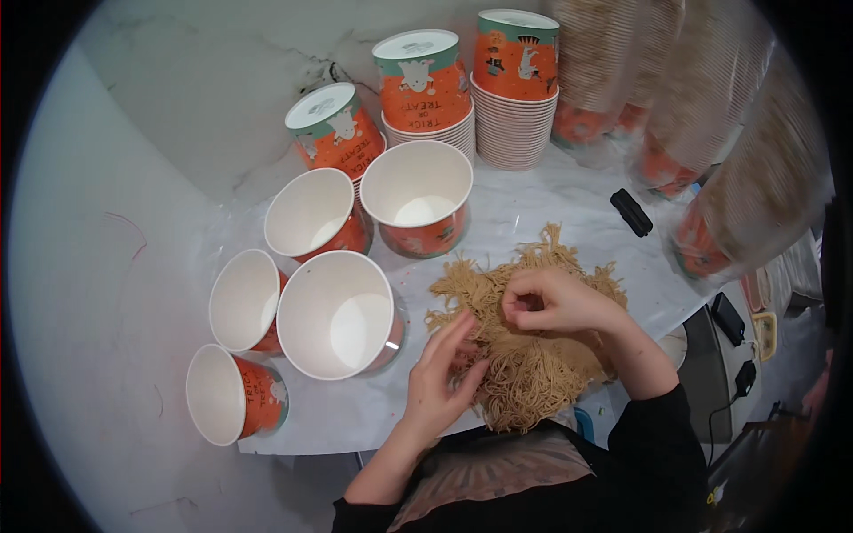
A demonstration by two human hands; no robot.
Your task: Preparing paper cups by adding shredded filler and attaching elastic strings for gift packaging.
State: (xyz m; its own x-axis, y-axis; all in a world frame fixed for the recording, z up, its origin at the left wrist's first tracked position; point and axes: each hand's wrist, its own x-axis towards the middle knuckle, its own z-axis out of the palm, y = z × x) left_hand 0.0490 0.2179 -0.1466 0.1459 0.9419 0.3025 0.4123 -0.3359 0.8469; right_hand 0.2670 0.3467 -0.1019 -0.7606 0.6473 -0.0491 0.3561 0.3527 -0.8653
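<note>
A tan bundle of fringed yarn [533, 377] lies heaped at the near edge of the table, with loose strands spreading out on all sides. Over its upper part my right hand [555, 302] is closed, thumb and fingertips pressed together; whatever they may pinch is too small to make out. My left hand [444, 369] is beside the bundle's left edge, fingers stretched and thumb apart, slightly blurred. Left of that hand stands a large open paper tub [338, 315], white inside and orange outside.
More open orange tubs [418, 186] stand at the left and middle. Upside-down tub stacks [511, 124] line the back. Plastic-wrapped stacks [751, 169] crowd the right, near a small black object [632, 212]. A black cable [721, 413] hangs at the far right.
</note>
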